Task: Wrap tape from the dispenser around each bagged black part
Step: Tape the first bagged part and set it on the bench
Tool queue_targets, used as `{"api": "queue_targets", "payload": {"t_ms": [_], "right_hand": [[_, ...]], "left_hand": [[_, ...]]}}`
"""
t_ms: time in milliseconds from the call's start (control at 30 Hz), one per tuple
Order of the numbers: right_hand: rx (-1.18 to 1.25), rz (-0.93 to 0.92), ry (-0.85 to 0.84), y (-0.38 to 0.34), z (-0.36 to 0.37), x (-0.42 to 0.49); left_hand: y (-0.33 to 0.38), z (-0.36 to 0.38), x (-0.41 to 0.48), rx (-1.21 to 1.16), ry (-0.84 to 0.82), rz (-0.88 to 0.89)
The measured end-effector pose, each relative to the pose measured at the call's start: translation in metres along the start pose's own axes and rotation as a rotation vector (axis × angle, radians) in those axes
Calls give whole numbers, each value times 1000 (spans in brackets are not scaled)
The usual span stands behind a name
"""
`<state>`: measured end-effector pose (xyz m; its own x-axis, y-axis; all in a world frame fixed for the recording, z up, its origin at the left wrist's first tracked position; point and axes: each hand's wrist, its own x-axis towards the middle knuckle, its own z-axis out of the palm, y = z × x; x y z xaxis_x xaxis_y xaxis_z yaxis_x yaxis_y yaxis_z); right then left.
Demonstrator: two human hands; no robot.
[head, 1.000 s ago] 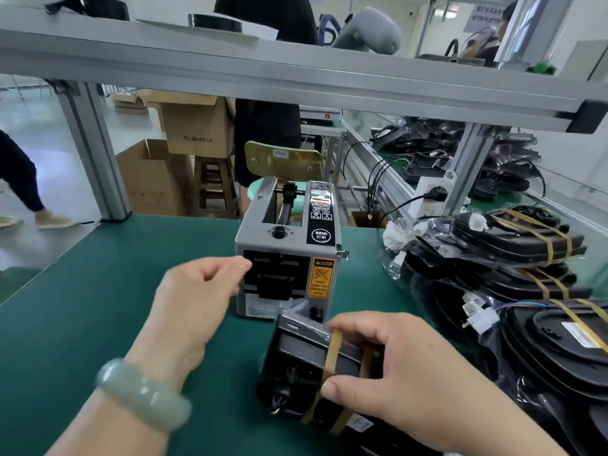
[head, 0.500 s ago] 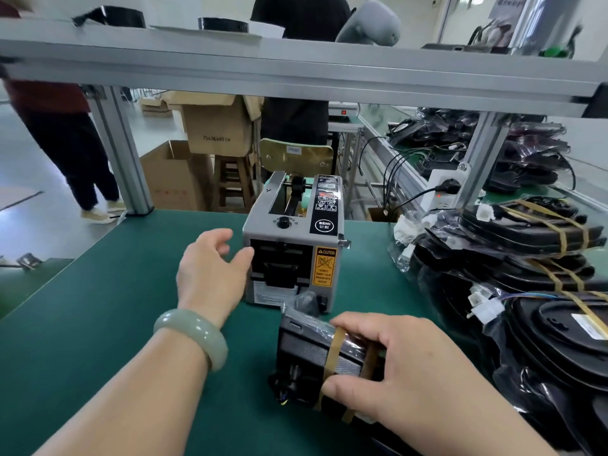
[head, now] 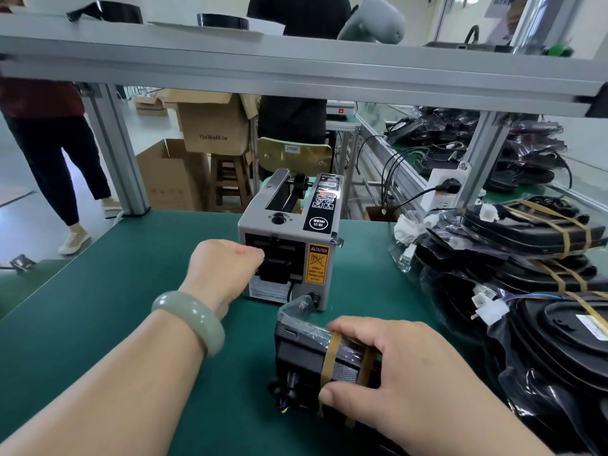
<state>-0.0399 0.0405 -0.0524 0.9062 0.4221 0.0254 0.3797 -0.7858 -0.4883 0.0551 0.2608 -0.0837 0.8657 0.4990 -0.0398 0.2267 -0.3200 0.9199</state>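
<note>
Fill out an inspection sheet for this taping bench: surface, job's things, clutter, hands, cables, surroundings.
Surface: green mat covers the bench.
Job's things: dispenser stands mid-mat; bagged part before it carries two tape bands; stack of taped parts at right.
Clutter: two black rolls and a grey headset on the top shelf.
Hands: left hand at the dispenser's outlet, fingers hidden; right hand grips the part.
Cables: black cord plugged into a white socket; the stack's wires end in white connectors.
Surroundings: boxes, a stool, a person standing beyond the bench.
</note>
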Motion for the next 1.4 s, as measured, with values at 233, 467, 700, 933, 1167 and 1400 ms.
{"api": "queue_targets", "payload": {"t_ms": [233,467,700,933,1167,1400], "right_hand": [[-45,-6,18,0,4,1],[-43,0,29,2,6,2],[-268,59,24,5,0,-6],[-188,102,66,8,6,-11],[-124,117,114,11,5,-5],[-216,-5,37,1,0,6]], "left_hand": [[19,11,-1,-73,-113,-194],[21,18,1,-91,-66,-245],[13,25,9,-27,26,-178],[11,24,3,-164,-29,-237],[16,-10,-33,-364,-252,-153],[12,-35,-82,-179,-298,116]]}}
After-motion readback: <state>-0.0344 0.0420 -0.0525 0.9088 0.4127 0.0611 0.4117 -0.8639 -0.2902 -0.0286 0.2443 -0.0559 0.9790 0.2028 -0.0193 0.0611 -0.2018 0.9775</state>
